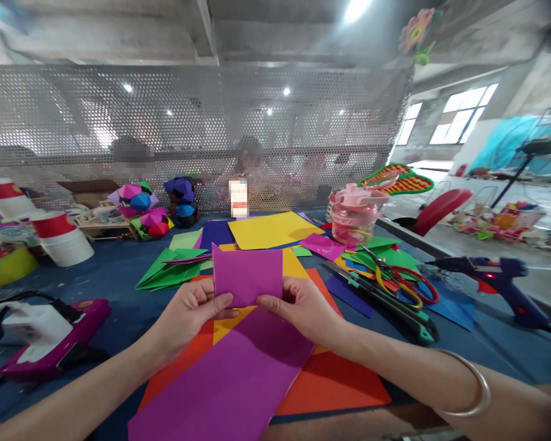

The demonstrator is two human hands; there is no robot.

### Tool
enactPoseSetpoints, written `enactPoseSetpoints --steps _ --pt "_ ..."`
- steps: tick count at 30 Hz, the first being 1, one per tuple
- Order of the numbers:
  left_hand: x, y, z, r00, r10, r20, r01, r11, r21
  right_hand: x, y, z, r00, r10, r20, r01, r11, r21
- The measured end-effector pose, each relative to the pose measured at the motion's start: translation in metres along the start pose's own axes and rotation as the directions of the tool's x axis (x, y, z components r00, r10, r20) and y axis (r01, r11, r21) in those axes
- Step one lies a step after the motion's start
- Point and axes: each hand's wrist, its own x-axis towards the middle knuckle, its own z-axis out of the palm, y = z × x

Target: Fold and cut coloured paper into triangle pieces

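Note:
A small folded purple paper [248, 274] stands upright between my two hands at the centre. My left hand [195, 304] pinches its lower left edge, thumb in front and fingers behind. On the lower right edge, my right hand [300, 303] holds it the same way. Beneath them lies a long purple sheet [229, 373], slanting toward the lower left. It rests on orange-red sheets [340, 383] and a yellow-orange sheet [295, 264]. Farther back is a bright yellow sheet [275, 230]. Green folded papers [177, 269] lie left of the held paper.
At right are a utility knife [390, 306], scissors [406, 288], a pink-lidded jar [353, 214] and a glue gun [500, 282]. At left sit a magenta power strip [89, 318], paper cups [62, 236] and paper ornaments [135, 205]. A perforated screen [202, 116] stands behind.

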Motion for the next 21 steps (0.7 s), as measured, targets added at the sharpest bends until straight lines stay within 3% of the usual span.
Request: enactPoseSetpoints --steps 7,10,13,15,18,21 --pt "-0.001 0.002 0.001 1.0 0.007 -0.022 -0.007 1.0 -0.002 -0.001 -0.007 0.0 1.0 -0.019 -0.023 0.016 0.993 -0.117" --pt "-0.002 0.003 0.003 0.999 0.028 -0.032 -0.027 0.999 0.019 -0.003 -0.01 0.002 0.996 -0.09 -0.025 0.086 0.986 -0.144" --pt "-0.004 0.005 0.003 0.993 0.099 -0.067 -0.094 0.992 0.08 -0.005 -0.012 0.0 0.969 -0.244 -0.038 0.224 0.933 -0.281" --pt "-0.007 0.007 0.002 0.984 0.166 -0.063 -0.155 0.976 0.153 -0.007 -0.012 -0.004 0.905 -0.425 -0.026 0.374 0.823 -0.427" --pt "-0.009 0.011 -0.001 0.98 0.193 0.04 -0.197 0.954 0.227 -0.007 -0.012 -0.012 0.736 -0.671 0.084 0.597 0.586 -0.548" --pt "-0.009 0.012 -0.005 0.989 0.132 0.059 -0.141 0.974 0.177 -0.007 -0.014 -0.018 0.622 -0.757 0.202 0.698 0.418 -0.581"
